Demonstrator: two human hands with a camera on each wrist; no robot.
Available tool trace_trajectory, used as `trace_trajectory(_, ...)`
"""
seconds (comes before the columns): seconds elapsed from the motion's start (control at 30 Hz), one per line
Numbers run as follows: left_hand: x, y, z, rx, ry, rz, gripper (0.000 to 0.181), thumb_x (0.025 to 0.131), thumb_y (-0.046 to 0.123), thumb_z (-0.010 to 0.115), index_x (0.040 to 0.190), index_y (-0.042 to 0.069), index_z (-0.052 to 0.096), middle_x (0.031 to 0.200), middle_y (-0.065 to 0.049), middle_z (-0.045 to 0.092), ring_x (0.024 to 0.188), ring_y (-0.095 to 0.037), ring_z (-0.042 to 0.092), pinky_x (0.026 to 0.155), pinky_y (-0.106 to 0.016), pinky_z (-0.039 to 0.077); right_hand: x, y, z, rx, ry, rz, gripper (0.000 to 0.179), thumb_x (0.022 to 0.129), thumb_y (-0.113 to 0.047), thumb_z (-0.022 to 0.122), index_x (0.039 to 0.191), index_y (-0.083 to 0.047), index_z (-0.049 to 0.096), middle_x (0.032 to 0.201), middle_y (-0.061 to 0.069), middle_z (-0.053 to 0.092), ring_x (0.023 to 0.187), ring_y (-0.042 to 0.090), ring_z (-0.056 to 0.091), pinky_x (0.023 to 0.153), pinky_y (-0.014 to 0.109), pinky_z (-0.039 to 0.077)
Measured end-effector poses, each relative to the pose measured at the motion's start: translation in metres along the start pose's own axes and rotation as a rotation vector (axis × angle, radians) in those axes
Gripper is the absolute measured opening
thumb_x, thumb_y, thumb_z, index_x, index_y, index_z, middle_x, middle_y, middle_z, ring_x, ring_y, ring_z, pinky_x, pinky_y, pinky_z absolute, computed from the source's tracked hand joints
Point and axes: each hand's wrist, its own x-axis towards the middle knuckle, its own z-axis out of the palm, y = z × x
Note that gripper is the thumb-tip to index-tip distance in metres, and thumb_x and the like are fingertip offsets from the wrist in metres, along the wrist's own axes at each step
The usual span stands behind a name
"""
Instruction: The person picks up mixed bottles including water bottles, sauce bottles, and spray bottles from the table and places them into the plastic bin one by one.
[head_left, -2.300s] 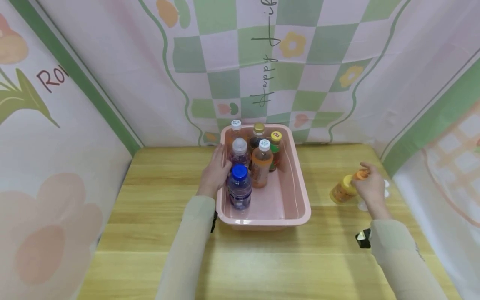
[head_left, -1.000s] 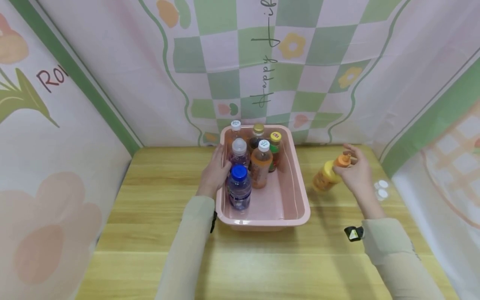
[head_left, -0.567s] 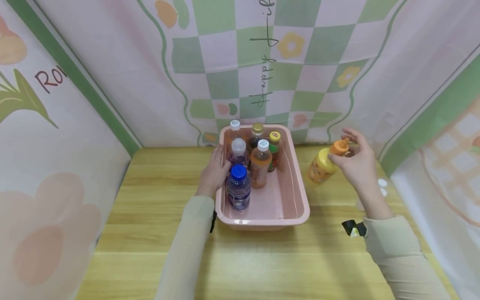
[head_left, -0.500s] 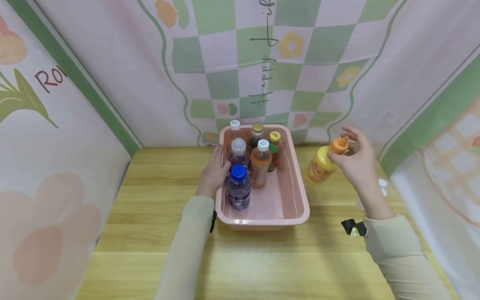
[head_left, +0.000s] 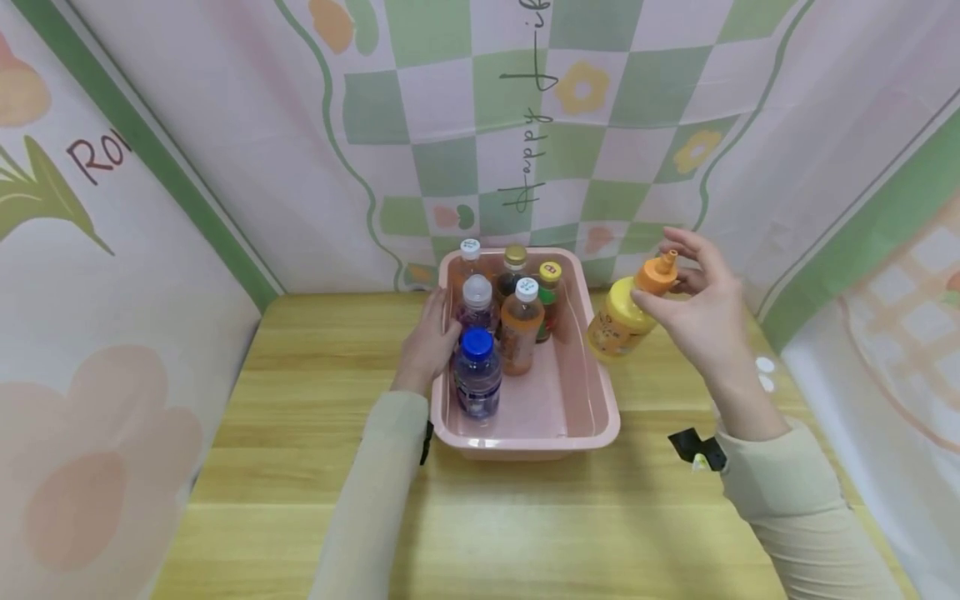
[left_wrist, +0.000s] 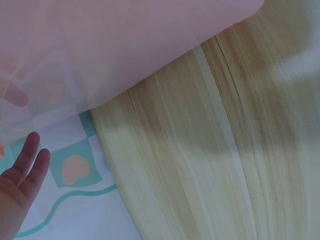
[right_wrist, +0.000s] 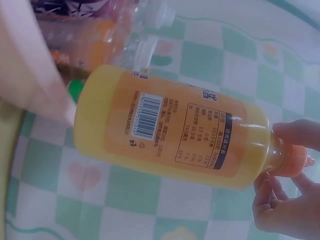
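My right hand: pinching the yellow squeeze bottle by its neck, orange cap uppermost, body tilted; held above the table, base near the pink tub's right rim, a hold presumably leaving the base free. My left hand: straight-fingered at the tub's left side, likely for steadiness. Tub contents: six capped bottles, standing, blue cap nearest me
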Motion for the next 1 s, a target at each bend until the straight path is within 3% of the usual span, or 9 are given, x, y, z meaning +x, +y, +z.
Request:
trace_trajectory(0.23, 0.000, 0.000, 0.000, -0.005, -0.002, -0.002, 0.067, 0.094, 0.040, 0.037, 0.155, 0.026, 0.010, 0.163, 0.007, 0.005, 0.149, -0.023, 0.020, 0.117, -0.050, 0.029, -0.004, -0.009, 0.012, 0.014, -0.075, -0.073, 0.073, 0.075, 0.007, 0.072, 0.140, -0.011, 0.045, 0.115, -0.019, 0.047, 0.091, -0.008, 0.055, 0.074, 0.005, 0.045)
trace_trajectory(0.4, 0.000, -0.001, 0.000, -0.007, 0.000, -0.004, 0.067, 0.095, 0.039, 0.037, 0.155, 0.026, 0.011, 0.163, 0.007, 0.006, 0.149, -0.023, 0.020, 0.118, -0.050, 0.027, -0.007, -0.010, 0.023, -0.005, -0.136, -0.096, 0.072, 0.075, 0.006, 0.072, 0.140, -0.010, 0.045, 0.125, 0.002, 0.051, 0.092, -0.009, 0.053, 0.077, 0.008, 0.043)
trace_trajectory(0.5, 0.000, -0.001, 0.000, -0.001, 0.003, -0.001, 0.067, 0.095, 0.039, 0.037, 0.155, 0.026, 0.011, 0.163, 0.007, 0.007, 0.148, -0.023, 0.021, 0.118, -0.050, 0.028, -0.008, -0.009, 0.031, -0.018, -0.172, -0.108, 0.070, 0.075, 0.006, 0.072, 0.139, -0.009, 0.047, 0.129, 0.012, 0.051, 0.096, 0.001, 0.056, 0.078, 0.010, 0.042)
trace_trajectory(0.67, 0.000, 0.000, -0.001, 0.002, 0.007, 0.001, 0.067, 0.094, 0.039, 0.037, 0.155, 0.025, 0.012, 0.163, 0.006, 0.008, 0.148, -0.023, 0.022, 0.117, -0.050, 0.029, -0.008, -0.003, 0.045, -0.032, -0.233, -0.118, 0.067, 0.073, 0.007, 0.071, 0.136, -0.002, 0.048, 0.128, 0.021, 0.051, 0.105, 0.030, 0.058, 0.078, 0.011, 0.040)
trace_trajectory(0.77, -0.001, 0.001, -0.001, 0.000, 0.006, 0.003, 0.067, 0.095, 0.038, 0.037, 0.155, 0.024, 0.012, 0.163, 0.006, 0.007, 0.148, -0.023, 0.021, 0.117, -0.050, 0.029, -0.007, 0.002, 0.053, -0.063, -0.271, -0.112, 0.065, 0.073, 0.009, 0.071, 0.133, 0.001, 0.049, 0.125, 0.024, 0.051, 0.106, 0.036, 0.059, 0.082, 0.017, 0.045)
trace_trajectory(0.9, -0.001, 0.001, -0.001, -0.002, 0.005, 0.001, 0.066, 0.095, 0.038, 0.037, 0.155, 0.024, 0.012, 0.163, 0.006, 0.007, 0.148, -0.023, 0.022, 0.117, -0.051, 0.030, -0.005, 0.011, 0.066, -0.106, -0.312, -0.111, 0.064, 0.071, 0.010, 0.070, 0.131, 0.002, 0.050, 0.122, 0.026, 0.051, 0.105, 0.040, 0.058, 0.088, 0.040, 0.052)
trace_trajectory(1.0, -0.001, 0.001, -0.001, -0.003, 0.006, 0.001, 0.067, 0.095, 0.038, 0.037, 0.155, 0.024, 0.012, 0.163, 0.006, 0.008, 0.148, -0.024, 0.023, 0.117, -0.051, 0.030, -0.006, 0.016, 0.074, -0.132, -0.340, -0.127, 0.065, 0.070, 0.011, 0.070, 0.132, 0.002, 0.050, 0.121, 0.027, 0.051, 0.107, 0.042, 0.056, 0.093, 0.051, 0.052)
